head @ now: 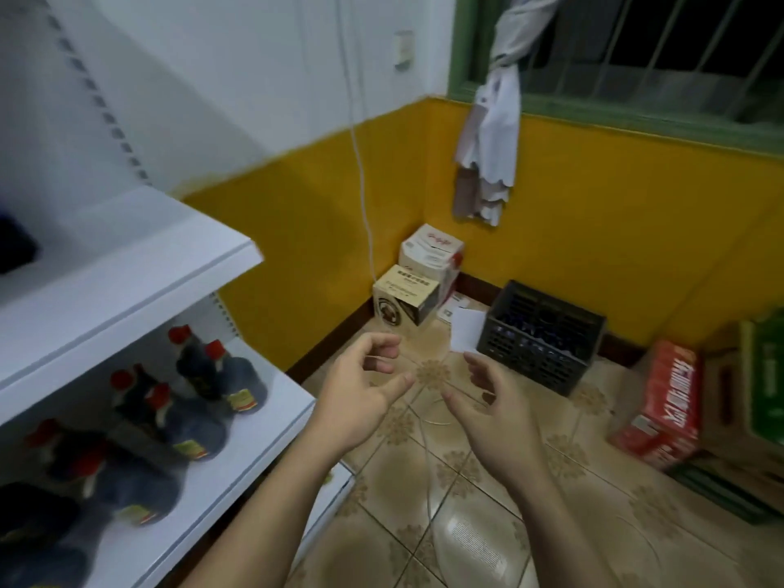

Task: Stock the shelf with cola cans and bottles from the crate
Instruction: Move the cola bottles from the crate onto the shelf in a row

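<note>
Head view: six red-capped bottles (199, 367) can be counted on the lower board of the white shelf unit (271, 422) at the left. They are stood upright in two rough rows, long axes vertical and caps pointing up; further dark shapes at the lower-left edge are too blurred to be counted. One black plastic crate (541, 337) is set on the tiled floor against the yellow wall, open side up, its long side lying roughly along the wall. Dark contents are glimpsed through its lattice, but what they are cannot be told. Both forearms are stretched forward over the floor, between shelf and crate. The left hand (365, 392) and the right hand (488, 401) are held near each other but apart, palms turned inward, fingers loosely curled — nothing is gripped by either. Two cartons (407, 303) are stacked in the corner, and one red carton (662, 401) lies to the right.
</note>
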Motion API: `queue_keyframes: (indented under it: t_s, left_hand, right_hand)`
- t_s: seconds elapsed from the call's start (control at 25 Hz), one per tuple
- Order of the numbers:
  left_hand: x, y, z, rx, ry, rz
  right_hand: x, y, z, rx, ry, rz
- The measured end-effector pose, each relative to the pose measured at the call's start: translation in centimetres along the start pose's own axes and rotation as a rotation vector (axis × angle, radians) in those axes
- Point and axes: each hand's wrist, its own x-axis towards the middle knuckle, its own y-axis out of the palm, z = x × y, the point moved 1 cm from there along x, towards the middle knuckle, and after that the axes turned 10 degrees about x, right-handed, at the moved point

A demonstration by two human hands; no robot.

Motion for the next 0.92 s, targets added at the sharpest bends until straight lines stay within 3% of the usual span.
queue_keyframes:
  t_s: [0.36, 0.92]
  left_hand:
    - [8.0, 8.6, -2.2, -0.052, 0.042, 0.206]
    - [31.7, 18.2, -2.5, -0.208, -0.082, 0.477]
  right_hand:
    - [4.1, -6.9, -3.4, -0.062, 0.141, -0.231]
    - [24.9, -11.1, -6.7, -0.094, 0.373, -0.423]
